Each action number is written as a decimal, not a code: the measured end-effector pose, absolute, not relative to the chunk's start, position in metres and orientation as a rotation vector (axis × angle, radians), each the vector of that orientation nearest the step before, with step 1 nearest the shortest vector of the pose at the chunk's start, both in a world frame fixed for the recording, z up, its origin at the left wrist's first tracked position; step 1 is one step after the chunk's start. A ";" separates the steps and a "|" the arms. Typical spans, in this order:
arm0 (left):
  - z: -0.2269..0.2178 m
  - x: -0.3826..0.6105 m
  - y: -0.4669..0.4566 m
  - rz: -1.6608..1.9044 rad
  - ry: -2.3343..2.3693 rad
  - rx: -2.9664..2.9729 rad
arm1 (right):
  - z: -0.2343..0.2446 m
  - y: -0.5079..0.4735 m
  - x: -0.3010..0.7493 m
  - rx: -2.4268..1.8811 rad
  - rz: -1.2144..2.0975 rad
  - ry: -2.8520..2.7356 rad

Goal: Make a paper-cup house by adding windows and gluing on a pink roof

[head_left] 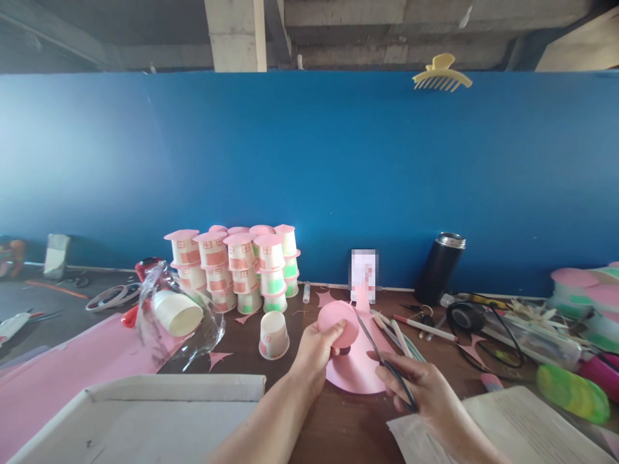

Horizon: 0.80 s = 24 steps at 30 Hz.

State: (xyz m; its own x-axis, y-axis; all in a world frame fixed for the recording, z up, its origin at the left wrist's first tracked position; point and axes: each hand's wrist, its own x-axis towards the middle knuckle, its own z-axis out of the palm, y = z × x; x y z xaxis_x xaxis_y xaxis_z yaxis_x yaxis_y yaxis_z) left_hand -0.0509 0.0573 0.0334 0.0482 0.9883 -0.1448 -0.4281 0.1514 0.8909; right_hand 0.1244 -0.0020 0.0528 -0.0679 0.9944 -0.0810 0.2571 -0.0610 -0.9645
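Between the thumb and fingers of my left hand (316,351) is a pink paper circle (333,321), its face tilted toward me. My right hand (418,380) grips a pair of scissors (387,357) by dark handles, the blades pointing up and left beside the circle's right edge. Whether the blades touch the paper I cannot tell. Under both hands lies a larger pink paper piece (358,377) with a rounded lower edge. A paper cup (274,336) stands upside down left of my left hand.
Stacked paper cups (242,264) with pink discs stand at the back left. A bagged cup (178,313) and a white box (164,412) lie at left. A black flask (439,270), pens (424,327) and a clear plastic box (536,335) are at right.
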 end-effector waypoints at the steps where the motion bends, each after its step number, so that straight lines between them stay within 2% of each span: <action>1: 0.033 -0.051 0.057 1.266 0.936 0.779 | 0.053 -0.002 0.124 -1.414 1.191 -1.417; 24: 0.034 -0.053 0.059 1.286 0.948 0.749 | 0.048 0.000 0.129 -1.390 1.188 -1.422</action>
